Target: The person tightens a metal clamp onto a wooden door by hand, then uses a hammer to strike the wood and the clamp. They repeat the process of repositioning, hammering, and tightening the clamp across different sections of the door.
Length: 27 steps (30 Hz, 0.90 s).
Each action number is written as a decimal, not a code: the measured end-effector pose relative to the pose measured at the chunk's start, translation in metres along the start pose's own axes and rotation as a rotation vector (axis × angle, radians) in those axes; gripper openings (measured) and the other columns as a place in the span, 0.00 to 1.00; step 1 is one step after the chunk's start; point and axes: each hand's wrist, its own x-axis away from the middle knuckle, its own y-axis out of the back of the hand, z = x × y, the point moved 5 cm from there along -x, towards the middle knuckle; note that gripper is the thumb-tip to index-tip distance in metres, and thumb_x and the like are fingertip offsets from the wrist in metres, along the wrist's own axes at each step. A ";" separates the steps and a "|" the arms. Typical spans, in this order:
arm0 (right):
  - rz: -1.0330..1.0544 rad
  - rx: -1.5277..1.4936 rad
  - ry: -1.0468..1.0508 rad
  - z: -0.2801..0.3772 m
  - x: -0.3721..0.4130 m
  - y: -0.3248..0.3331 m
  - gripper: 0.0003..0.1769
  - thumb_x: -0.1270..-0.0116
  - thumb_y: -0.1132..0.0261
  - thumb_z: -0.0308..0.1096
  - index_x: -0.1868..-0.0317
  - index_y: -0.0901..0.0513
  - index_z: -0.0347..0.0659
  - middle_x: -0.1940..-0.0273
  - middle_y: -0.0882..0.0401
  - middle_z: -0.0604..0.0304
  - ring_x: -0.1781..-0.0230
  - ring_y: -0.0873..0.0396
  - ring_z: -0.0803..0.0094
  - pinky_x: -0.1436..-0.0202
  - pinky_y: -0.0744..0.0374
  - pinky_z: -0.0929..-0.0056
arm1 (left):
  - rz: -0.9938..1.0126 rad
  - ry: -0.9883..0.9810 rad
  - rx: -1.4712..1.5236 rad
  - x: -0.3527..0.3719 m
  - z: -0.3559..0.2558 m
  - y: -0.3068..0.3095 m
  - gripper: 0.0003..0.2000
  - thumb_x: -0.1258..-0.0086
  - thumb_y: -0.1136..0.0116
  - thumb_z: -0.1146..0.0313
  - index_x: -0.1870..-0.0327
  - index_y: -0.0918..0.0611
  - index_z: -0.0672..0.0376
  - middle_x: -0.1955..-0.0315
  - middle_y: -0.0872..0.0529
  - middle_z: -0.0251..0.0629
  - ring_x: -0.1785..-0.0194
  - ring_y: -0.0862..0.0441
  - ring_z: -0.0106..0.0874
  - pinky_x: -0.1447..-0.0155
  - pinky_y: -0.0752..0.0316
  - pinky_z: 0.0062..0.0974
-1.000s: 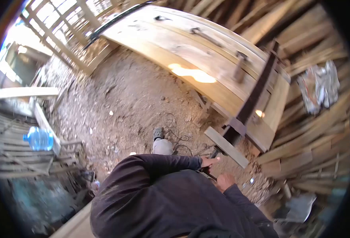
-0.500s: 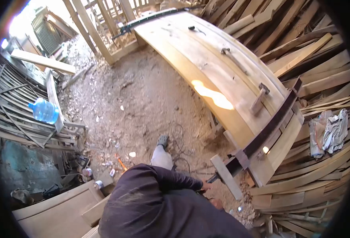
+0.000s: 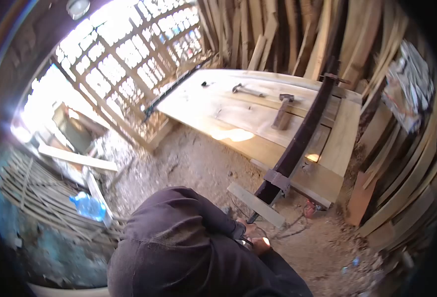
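**Both hands low at the clamp's near end**

Here's the big wooden panel (image 3: pixel 238 116), lying flat across the shed. The long dark bar clamp (image 3: pixel 302 131) runs across its right end and over the near edge. A wooden block (image 3: pixel 255 204) sits crosswise under the clamp's near jaw. A hammer (image 3: pixel 282 111) rests on the panel, well clear of the hands.

Both dark sleeves are bent in tight against the body. The left hand (image 3: pixel 248 229) has its fingers curled round the clamp handle (image 3: pixel 253 217), which pokes out below the block. The right hand (image 3: pixel 262 243) is tucked just beneath, sunlit and half hidden, so I cannot tell its grip.
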 end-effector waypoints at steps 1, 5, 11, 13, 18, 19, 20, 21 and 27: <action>-0.037 0.016 0.009 -0.002 -0.001 0.000 0.12 0.43 0.39 0.43 0.69 0.23 0.43 0.78 0.22 0.52 0.74 0.20 0.53 0.71 0.24 0.56 | -0.041 -0.013 -0.055 0.007 -0.010 0.002 0.21 0.40 0.41 0.46 0.68 0.15 0.58 0.76 0.15 0.38 0.71 0.15 0.33 0.68 0.23 0.32; -0.277 -0.058 0.095 0.002 -0.017 -0.009 0.09 0.43 0.39 0.38 0.68 0.22 0.42 0.77 0.24 0.52 0.75 0.21 0.52 0.71 0.24 0.57 | -0.171 -0.210 -0.356 -0.027 0.011 0.009 0.25 0.41 0.43 0.42 0.73 0.17 0.62 0.79 0.16 0.39 0.75 0.18 0.32 0.69 0.24 0.32; -0.472 -0.229 0.213 0.000 -0.039 -0.029 0.09 0.41 0.42 0.38 0.68 0.21 0.42 0.71 0.23 0.50 0.67 0.19 0.51 0.66 0.23 0.56 | -0.154 -0.193 -0.452 -0.024 0.007 0.010 0.23 0.39 0.42 0.46 0.71 0.17 0.62 0.77 0.16 0.39 0.74 0.18 0.32 0.68 0.23 0.32; -0.545 -0.172 0.206 -0.025 -0.048 -0.059 0.11 0.43 0.42 0.41 0.68 0.21 0.42 0.71 0.21 0.51 0.67 0.19 0.51 0.65 0.22 0.55 | -0.128 -0.187 -0.444 -0.017 -0.003 0.009 0.22 0.39 0.41 0.48 0.70 0.18 0.62 0.77 0.16 0.39 0.74 0.18 0.32 0.68 0.23 0.32; -0.459 -0.043 -0.055 -0.008 -0.036 -0.047 0.12 0.45 0.40 0.43 0.66 0.18 0.45 0.68 0.19 0.53 0.65 0.19 0.54 0.63 0.22 0.55 | -0.049 -0.145 -0.275 0.008 -0.021 0.009 0.19 0.38 0.40 0.51 0.69 0.18 0.63 0.75 0.17 0.39 0.73 0.18 0.32 0.67 0.22 0.31; -0.476 -0.025 -0.093 -0.001 -0.034 -0.041 0.11 0.47 0.39 0.41 0.68 0.18 0.44 0.67 0.19 0.53 0.65 0.19 0.55 0.63 0.23 0.56 | -0.035 -0.144 -0.228 0.011 -0.023 0.012 0.19 0.38 0.40 0.51 0.69 0.18 0.63 0.75 0.17 0.39 0.73 0.18 0.32 0.67 0.22 0.31; -0.492 0.000 -0.134 -0.007 -0.039 -0.048 0.11 0.47 0.38 0.40 0.67 0.17 0.44 0.66 0.19 0.55 0.64 0.19 0.56 0.62 0.22 0.58 | -0.017 -0.140 -0.181 0.015 -0.023 0.013 0.19 0.37 0.40 0.52 0.68 0.19 0.63 0.75 0.17 0.39 0.73 0.18 0.32 0.67 0.22 0.31; -0.502 0.020 -0.176 -0.016 -0.043 -0.066 0.11 0.48 0.37 0.40 0.66 0.16 0.45 0.65 0.19 0.57 0.63 0.19 0.57 0.61 0.22 0.59 | -0.001 -0.140 -0.137 0.019 -0.022 0.013 0.18 0.37 0.40 0.53 0.68 0.19 0.63 0.75 0.17 0.39 0.73 0.18 0.32 0.67 0.21 0.31; -0.638 0.054 -0.473 0.033 -0.010 -0.022 0.22 0.48 0.31 0.45 0.53 0.17 0.47 0.55 0.17 0.57 0.55 0.19 0.56 0.54 0.21 0.62 | 0.182 -0.180 0.131 0.013 -0.011 0.010 0.16 0.37 0.38 0.55 0.70 0.19 0.63 0.75 0.17 0.37 0.73 0.19 0.29 0.68 0.22 0.28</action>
